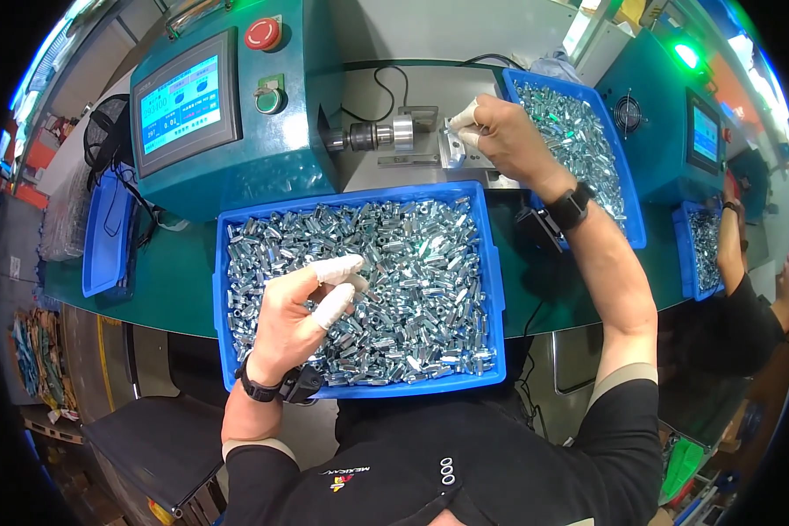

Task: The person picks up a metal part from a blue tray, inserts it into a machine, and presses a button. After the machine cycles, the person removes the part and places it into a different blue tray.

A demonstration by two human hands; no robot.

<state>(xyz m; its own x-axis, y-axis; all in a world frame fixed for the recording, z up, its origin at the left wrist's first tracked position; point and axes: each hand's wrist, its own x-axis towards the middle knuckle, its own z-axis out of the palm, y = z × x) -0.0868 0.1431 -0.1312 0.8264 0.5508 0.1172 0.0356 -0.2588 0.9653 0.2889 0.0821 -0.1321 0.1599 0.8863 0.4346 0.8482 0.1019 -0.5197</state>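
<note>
My left hand [291,314], white covers on its thumb and forefinger, hovers over a blue tray [359,392] full of small silvery hexagonal metal parts [412,298]. A gap shows between its thumb and forefinger, and I make out no part held there. My right hand [510,140] reaches to the metal fixture [454,151] of the bench machine. Its covered thumb and forefinger pinch together at the fixture's top; whatever lies between them is too small and hidden to name. Left of the fixture, the machine's round chuck [401,133] faces it.
The green machine housing [237,175] carries a touchscreen [181,112], a red emergency button [263,33] and a green knob [269,100]. A second blue tray of parts [633,206] lies beyond my right forearm. At far right a co-worker's arm [729,237] reaches by another tray.
</note>
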